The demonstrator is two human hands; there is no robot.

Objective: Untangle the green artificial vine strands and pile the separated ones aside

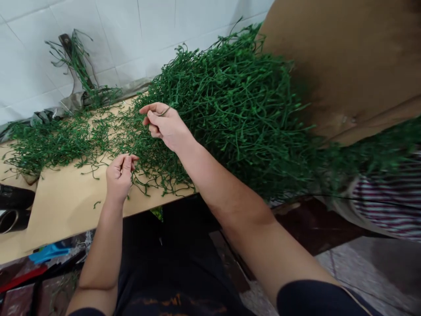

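Note:
My right hand is raised over the board beside the big heap, thumb and fingers closed on a thin green stem. Lower and to the left, my left hand is pinched at the edge of the loose stems; what its fingertips hold, if anything, is too small to make out. A tall heap of thin, branching green stems with small knobbed tips rises just right of both hands. Looser green stems lie spread across the pale wooden board.
A large brown cardboard sheet stands over the right of the heap. Dark cylinders sit at the left edge. An upright dark strip leans by the tiled wall. Striped cloth shows at the right.

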